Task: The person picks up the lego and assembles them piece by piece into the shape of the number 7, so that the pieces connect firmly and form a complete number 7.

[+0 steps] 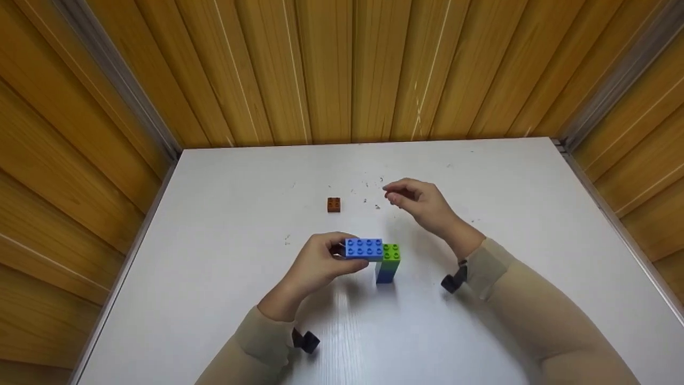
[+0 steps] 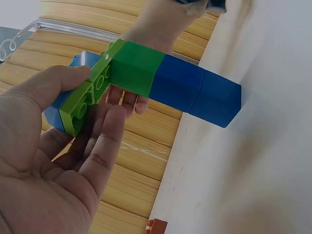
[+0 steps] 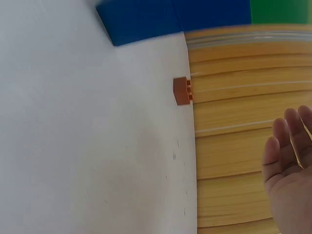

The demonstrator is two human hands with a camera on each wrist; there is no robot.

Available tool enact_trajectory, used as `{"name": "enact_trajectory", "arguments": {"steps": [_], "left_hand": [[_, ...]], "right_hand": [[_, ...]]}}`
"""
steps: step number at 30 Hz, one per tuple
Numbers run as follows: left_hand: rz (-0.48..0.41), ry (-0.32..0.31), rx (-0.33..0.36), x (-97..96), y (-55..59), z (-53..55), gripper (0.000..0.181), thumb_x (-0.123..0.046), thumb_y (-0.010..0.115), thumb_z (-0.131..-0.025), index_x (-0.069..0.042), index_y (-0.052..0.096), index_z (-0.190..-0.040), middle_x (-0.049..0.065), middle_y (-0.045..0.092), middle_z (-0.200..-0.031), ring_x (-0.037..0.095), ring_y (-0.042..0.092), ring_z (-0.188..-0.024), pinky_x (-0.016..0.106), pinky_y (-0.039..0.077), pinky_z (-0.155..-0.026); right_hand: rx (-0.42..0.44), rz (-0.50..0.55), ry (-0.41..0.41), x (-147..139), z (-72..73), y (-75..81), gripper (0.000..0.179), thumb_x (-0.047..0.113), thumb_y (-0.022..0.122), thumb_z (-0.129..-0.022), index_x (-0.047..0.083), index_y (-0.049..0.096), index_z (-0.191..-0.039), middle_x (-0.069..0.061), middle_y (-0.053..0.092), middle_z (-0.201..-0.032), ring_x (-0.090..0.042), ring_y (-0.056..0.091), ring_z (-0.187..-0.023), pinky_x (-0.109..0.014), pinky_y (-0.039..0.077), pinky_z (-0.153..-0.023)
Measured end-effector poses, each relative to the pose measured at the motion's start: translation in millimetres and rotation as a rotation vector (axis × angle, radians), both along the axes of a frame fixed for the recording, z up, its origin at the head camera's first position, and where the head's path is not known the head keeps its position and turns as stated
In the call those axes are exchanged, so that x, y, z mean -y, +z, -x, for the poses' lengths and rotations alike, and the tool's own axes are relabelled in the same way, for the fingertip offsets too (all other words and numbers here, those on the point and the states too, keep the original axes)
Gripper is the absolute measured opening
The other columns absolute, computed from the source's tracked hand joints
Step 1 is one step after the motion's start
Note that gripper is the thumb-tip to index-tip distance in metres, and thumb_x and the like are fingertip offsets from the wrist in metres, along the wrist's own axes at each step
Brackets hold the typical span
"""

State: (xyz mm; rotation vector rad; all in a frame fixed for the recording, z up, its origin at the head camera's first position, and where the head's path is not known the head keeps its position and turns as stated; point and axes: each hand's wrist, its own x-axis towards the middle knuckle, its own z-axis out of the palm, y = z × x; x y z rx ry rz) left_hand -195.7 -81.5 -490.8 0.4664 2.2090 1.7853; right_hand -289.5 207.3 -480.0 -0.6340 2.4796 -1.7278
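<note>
At the middle of the table stands a toy-brick tower: dark blue bricks (image 2: 187, 90) at the bottom, a green brick (image 2: 137, 68) above them, then light green bricks (image 1: 391, 252). A lighter blue eight-stud brick (image 1: 363, 247) lies on top, jutting out to the left. My left hand (image 1: 315, 266) pinches this jutting end, thumb on the near side and fingers on the far side. Beyond the tower to the right, my right hand (image 1: 426, 206) hovers over the table with loosely bent fingers; in the right wrist view its fingers (image 3: 287, 139) look relaxed, with nothing seen in them.
An orange-brown four-stud brick (image 1: 334, 205) sits behind the tower, slightly left. Small dark marks (image 1: 377, 206) dot the white table (image 1: 224, 214) near my right hand. Wood-patterned panels (image 1: 331, 69) wall the table at the back and both sides.
</note>
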Motion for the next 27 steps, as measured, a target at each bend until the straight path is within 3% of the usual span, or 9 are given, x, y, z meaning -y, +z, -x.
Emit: {"name": "enact_trajectory", "arguments": {"steps": [7,15,22,27], "left_hand": [[0.007,0.004,-0.001,-0.2,0.7,-0.6,0.036,-0.02,0.095,-0.092,-0.011,0.083,-0.125,0.006,0.08,-0.119,0.02,0.071,-0.102,0.029,0.063,-0.087],[0.032,0.012,-0.005,0.1,0.5,-0.2,0.036,-0.022,0.095,-0.093,-0.013,0.083,-0.125,0.005,0.079,-0.121,0.021,0.07,-0.103,0.031,0.062,-0.089],[0.004,0.009,-0.032,2.0,1.2,0.4,0.033,-0.019,0.095,-0.091,-0.01,0.084,-0.122,0.003,0.081,-0.115,0.015,0.071,-0.097,0.026,0.06,-0.084],[0.001,0.009,-0.047,4.0,1.7,1.7,0.033,-0.018,0.095,-0.09,-0.009,0.085,-0.12,0.003,0.082,-0.114,0.013,0.072,-0.097,0.024,0.06,-0.085]], "right_hand": [[0.049,-0.096,-0.048,10,43.7,6.6,0.031,0.023,0.076,-0.11,0.008,0.078,-0.137,-0.013,0.079,-0.13,-0.022,0.068,-0.112,-0.019,0.059,-0.091],[0.062,-0.265,0.014,41,61.9,1.7,0.036,0.027,0.082,-0.104,0.012,0.08,-0.137,-0.011,0.078,-0.132,-0.026,0.068,-0.117,-0.036,0.055,-0.097],[0.025,-0.382,0.089,66,73.3,-3.1,0.04,0.025,0.083,-0.103,0.008,0.078,-0.139,-0.013,0.079,-0.135,-0.026,0.069,-0.119,-0.031,0.055,-0.09],[0.014,-0.46,0.124,79,80.3,-7.0,0.044,0.024,0.084,-0.102,0.007,0.076,-0.142,-0.014,0.077,-0.138,-0.029,0.07,-0.122,-0.039,0.057,-0.098]]}}
